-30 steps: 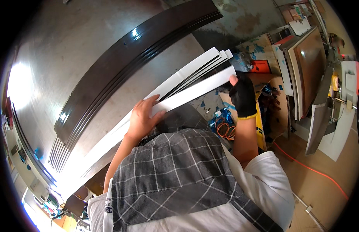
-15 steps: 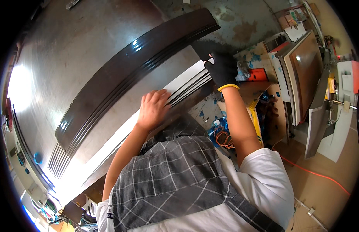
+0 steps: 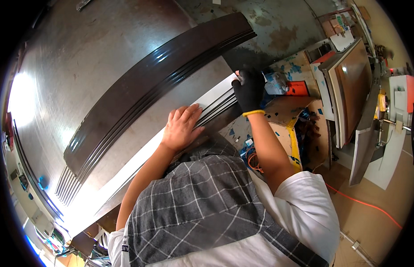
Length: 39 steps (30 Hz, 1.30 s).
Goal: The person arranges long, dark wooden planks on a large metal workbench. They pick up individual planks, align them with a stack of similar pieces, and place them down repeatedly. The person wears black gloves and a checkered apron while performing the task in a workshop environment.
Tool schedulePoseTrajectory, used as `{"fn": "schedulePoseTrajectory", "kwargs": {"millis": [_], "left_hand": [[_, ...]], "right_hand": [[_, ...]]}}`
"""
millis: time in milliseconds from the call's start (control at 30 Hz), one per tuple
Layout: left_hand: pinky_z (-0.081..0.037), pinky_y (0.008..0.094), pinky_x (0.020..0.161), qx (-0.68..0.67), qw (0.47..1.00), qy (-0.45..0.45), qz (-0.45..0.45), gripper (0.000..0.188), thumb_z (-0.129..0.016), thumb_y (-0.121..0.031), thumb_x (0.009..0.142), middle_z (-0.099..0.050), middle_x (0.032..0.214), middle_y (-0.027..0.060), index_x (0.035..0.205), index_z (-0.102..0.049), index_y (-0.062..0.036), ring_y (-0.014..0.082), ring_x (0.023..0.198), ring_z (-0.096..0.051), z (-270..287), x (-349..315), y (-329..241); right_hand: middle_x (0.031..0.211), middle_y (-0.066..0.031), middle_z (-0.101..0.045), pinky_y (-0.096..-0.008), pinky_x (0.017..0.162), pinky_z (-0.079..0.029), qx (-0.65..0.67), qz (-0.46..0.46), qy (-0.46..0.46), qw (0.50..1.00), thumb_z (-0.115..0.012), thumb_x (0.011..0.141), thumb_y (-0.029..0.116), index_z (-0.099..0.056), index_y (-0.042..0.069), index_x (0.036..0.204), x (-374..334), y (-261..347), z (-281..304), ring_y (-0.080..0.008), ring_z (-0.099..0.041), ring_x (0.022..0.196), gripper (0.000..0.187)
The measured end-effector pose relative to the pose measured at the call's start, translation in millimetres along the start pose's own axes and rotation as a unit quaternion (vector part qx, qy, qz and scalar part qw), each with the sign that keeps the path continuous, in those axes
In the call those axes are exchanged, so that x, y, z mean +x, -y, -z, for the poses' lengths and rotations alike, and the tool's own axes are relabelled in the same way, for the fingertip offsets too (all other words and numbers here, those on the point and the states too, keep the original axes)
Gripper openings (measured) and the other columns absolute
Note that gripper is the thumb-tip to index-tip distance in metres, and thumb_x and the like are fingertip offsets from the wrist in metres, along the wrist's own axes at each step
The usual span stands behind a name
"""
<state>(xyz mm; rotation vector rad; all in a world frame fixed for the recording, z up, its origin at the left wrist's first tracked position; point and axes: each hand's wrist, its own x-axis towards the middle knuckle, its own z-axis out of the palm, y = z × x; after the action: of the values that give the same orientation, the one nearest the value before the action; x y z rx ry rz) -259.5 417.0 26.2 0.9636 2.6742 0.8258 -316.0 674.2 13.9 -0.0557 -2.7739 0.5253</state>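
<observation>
Head view — white strips on shiny table — tan floor alongside.

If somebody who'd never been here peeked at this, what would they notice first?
Probably the long, shiny dark brown strips slanting in a stack across the table. Next come the white strips nearer the person, with a bare left hand on top and the right hand at their right end in a yellow-cuffed black glove. A grey checked apron fills the lower middle.
</observation>
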Motion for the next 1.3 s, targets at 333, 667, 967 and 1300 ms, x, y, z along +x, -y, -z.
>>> {"fn": "schedulePoseTrajectory", "kwargs": {"millis": [333, 667, 967, 1300], "left_hand": [[-0.013, 0.0463, 0.112, 0.024, 0.998, 0.05, -0.026, 0.065, -0.054, -0.041, 0.086, -0.027, 0.146, 0.0098, 0.137, -0.036, -0.0045, 0.0258, 0.139, -0.015, -5.8, 16.1, -4.0], [-0.015, 0.0422, 0.112, 0.041, 0.993, 0.067, -0.087, 0.066, -0.049, -0.045, 0.088, -0.027, 0.146, 0.0096, 0.137, -0.034, -0.0045, 0.0234, 0.137, -0.021, -15.2, 28.6, -3.5], [-0.016, 0.0408, 0.112, 0.05, 0.994, 0.049, -0.09, 0.065, -0.051, -0.044, 0.086, -0.031, 0.145, 0.0096, 0.135, -0.038, -0.0038, 0.022, 0.137, -0.023, -13.8, 29.1, -5.2], [-0.026, 0.0395, 0.106, -0.011, 0.996, 0.023, -0.087, 0.064, -0.061, -0.032, 0.08, -0.033, 0.143, 0.0102, 0.134, -0.04, -0.0041, 0.0264, 0.128, -0.035, -6.1, 26.6, -8.0]], "right_hand": [[0.096, -0.0129, -0.063, -0.0402, 0.085, -0.042, -0.054, 0.061, -0.049, 0.995, -0.066, 0.069, 0.015, -0.066, 0.006, 0.081, 15.0, 5.6, 15.9, -0.0296, -0.056, 0.093, 0.014], [0.1, -0.0129, -0.061, -0.0408, 0.089, -0.041, 0.003, 0.016, 0.026, 1.0, -0.064, 0.07, 0.012, -0.065, 0.008, 0.093, 14.3, -14.9, 11.3, -0.0314, -0.055, 0.101, 0.023], [0.124, -0.0129, -0.05, -0.0508, 0.098, -0.031, -0.123, 0.038, -0.071, 0.989, -0.062, 0.076, 0.021, -0.06, 0.009, 0.104, -16.2, -8.5, 3.4, -0.0379, -0.04, 0.119, 0.031], [0.105, -0.0119, -0.058, -0.048, 0.093, -0.036, -0.091, -0.007, -0.104, 0.99, -0.064, 0.072, 0.016, -0.061, 0.01, 0.084, -4.8, -0.2, 6.0, -0.0361, -0.05, 0.105, 0.014]]}}
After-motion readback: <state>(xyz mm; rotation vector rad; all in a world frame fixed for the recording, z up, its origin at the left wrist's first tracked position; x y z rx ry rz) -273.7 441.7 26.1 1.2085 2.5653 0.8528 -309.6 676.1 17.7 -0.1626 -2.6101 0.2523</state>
